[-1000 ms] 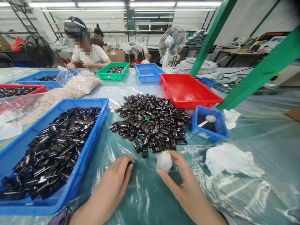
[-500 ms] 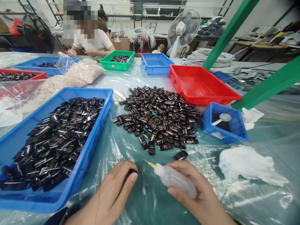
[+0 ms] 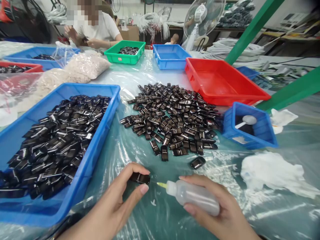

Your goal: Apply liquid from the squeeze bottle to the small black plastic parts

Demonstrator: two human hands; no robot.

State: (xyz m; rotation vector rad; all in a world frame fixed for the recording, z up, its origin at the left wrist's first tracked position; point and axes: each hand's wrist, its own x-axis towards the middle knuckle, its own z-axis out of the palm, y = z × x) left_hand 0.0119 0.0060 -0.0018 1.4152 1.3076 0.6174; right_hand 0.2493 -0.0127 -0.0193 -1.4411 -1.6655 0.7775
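Note:
Between the thumb and fingers of my left hand (image 3: 125,193) is a small black plastic casing (image 3: 140,178), its glossy face and rounded end showing. My right hand (image 3: 212,196) is wrapped round a translucent squeeze bottle (image 3: 196,197) with a yellow-based needle tip (image 3: 162,184). The thin needle points left at the casing's end; whether it touches cannot be made out. Just beyond the bottle lies a single black casing (image 3: 197,162). A spread pile of similar casings (image 3: 172,116) covers the middle of the table.
A long blue tray (image 3: 100,156) of black casings stands at left. To the right are a small blue bin (image 3: 252,141) with a white spoon (image 3: 246,121), a red tray (image 3: 230,98), a crumpled white cloth (image 3: 277,173) and a green post (image 3: 255,30). A co-worker (image 3: 97,33) sits across the table.
My left hand has turned and opened out, so the casing in it shows more fully. The bottle has shifted slightly right and down, its needle now level with the casing. The view has tilted down.

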